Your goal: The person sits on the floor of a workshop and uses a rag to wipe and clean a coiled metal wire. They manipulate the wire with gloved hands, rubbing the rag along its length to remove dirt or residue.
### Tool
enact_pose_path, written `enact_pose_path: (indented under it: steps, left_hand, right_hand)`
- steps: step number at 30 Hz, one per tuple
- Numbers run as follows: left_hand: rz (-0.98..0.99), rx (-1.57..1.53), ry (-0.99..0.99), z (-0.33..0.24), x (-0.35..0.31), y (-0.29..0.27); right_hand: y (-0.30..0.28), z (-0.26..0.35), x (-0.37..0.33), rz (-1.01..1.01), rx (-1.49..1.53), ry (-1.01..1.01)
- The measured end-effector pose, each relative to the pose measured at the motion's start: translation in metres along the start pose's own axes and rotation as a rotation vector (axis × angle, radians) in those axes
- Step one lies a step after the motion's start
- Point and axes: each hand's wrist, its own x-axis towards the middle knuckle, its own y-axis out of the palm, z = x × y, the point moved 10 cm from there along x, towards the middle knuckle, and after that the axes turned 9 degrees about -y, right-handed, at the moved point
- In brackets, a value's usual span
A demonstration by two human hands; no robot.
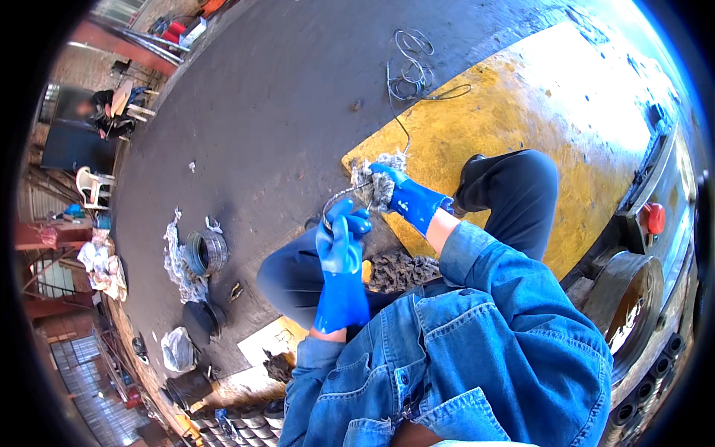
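Note:
Both my hands wear blue rubber gloves. My right hand (pixel 397 186) is closed round a wad of grey, stringy rag (pixel 382 195), which wraps a thin metal cable. Nearer to me and to the left, my left hand (pixel 341 242) has its fingers bent round the cable (pixel 333 201), which arcs up between the two hands. Past the rag, the cable runs away from me over the edge of a yellow plate and ends in a loose, tangled coil (pixel 411 74) on the dark floor. What lies inside the rag is hidden.
I sit low, knees bent, by the yellow plate (pixel 514 112). Dark clumped matter (pixel 402 273) lies between my legs. At left are a ribbed ring (pixel 207 253), grey fibres (pixel 176 257) and a plastic bag (pixel 179 350). A large metal ring (pixel 633 294) stands right. Another person (pixel 112 112) sits far left.

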Motion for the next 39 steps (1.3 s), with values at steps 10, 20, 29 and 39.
enact_pose_path:
  steps: [10, 20, 29, 39]
  left_hand:
    - [-0.084, 0.112, -0.703, 0.048, 0.012, -0.031]
    - [0.086, 0.034, -0.555, 0.063, 0.027, -0.005]
    - [-0.401, 0.024, -0.688, 0.077, 0.059, -0.062]
    - [0.055, -0.231, -0.63, 0.09, 0.055, -0.04]
  right_hand:
    - [-0.021, 0.041, -0.024, 0.144, -0.376, -0.145]
    - [-0.005, 0.076, -0.004, 0.162, -0.247, -0.157]
    - [0.087, 0.035, -0.139, 0.463, -1.526, -0.852]
    - [0.02, 0.087, -0.062, 0.015, -1.029, -0.342]
